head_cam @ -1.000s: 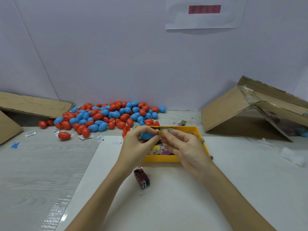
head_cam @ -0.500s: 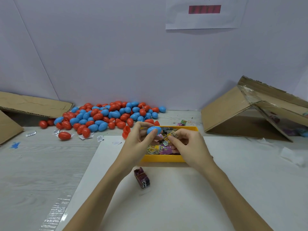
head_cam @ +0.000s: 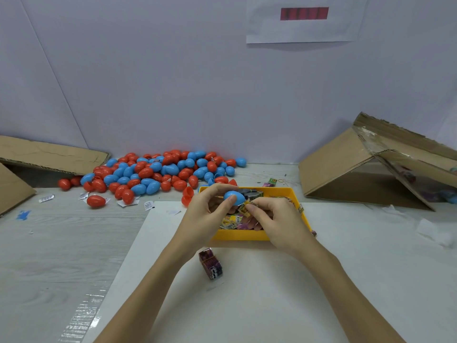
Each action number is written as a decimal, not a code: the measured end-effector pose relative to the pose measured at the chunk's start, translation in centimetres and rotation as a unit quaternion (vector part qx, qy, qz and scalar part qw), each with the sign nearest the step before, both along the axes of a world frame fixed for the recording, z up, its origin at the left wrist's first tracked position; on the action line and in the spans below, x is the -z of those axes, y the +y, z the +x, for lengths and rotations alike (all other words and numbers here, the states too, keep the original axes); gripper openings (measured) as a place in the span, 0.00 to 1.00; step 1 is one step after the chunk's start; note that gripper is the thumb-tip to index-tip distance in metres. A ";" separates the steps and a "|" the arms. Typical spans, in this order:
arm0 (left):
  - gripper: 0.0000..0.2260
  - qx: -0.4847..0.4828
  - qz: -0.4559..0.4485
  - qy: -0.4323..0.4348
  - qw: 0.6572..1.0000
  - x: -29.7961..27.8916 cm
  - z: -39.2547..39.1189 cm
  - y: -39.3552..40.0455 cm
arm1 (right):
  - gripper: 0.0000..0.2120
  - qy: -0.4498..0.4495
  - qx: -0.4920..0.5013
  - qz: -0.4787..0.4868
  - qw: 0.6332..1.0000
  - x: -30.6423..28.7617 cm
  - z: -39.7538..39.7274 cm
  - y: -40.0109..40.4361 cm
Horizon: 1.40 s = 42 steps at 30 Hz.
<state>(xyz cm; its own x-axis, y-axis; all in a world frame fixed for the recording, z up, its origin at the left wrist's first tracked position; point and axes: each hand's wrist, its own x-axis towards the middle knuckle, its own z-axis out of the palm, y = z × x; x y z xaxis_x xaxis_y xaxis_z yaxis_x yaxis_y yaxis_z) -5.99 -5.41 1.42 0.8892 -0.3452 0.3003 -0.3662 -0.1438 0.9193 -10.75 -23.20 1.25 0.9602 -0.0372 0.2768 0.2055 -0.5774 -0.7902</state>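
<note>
**Holding a blue egg over the yellow tray**

My left hand [head_cam: 205, 214] grips a blue egg [head_cam: 233, 196] between the thumb and curled fingers, just above the far half of the yellow tray [head_cam: 237, 235]. My right hand [head_cam: 277, 219] sits close beside it. Its thumb and forefinger pinch a small yellow packet [head_cam: 247, 206] right at the egg's near end. I cannot tell whether packet and egg actually meet. The other fingers of that hand curl down over the tray.

The tray rests on a white sheet [head_cam: 272, 293] laid on the surface [head_cam: 61, 243] and holds a jumble of coloured packets [head_cam: 231, 221]. Nearer to me, a small purple box [head_cam: 211, 263] lies on the sheet between my forearms.

Beyond the tray, a heap of red and blue eggs [head_cam: 158, 172] spreads along the foot of the wall [head_cam: 173, 82]. One red egg [head_cam: 96, 201] lies apart at the heap's near left edge, among white paper slips [head_cam: 46, 198]. A folded cardboard box [head_cam: 346, 164] leans at the right, and another piece of cardboard [head_cam: 49, 154] lies at the left. A white notice [head_cam: 304, 21] with a red bar hangs on the wall above.
</note>
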 end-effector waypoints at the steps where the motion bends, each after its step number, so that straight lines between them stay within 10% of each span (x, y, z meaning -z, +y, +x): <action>1: 0.10 0.000 0.001 0.001 1.000 0.0 0.0 0.0 | 0.11 0.005 -0.003 -0.002 1.000 -0.1 0.0 0.0; 42: 0.03 -0.027 0.009 -0.039 0.999 0.0 -0.4 -0.6 | 0.12 0.001 -0.009 0.091 0.996 0.1 0.1 0.4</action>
<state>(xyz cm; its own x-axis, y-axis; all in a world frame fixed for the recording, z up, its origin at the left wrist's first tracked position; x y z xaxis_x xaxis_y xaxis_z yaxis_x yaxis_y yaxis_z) -6.40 -5.96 1.41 0.8806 -0.3040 0.3635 -0.4280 -0.1813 0.8854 -10.68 -22.83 1.16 0.9619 -0.0685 0.2648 0.2128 -0.4206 -0.8819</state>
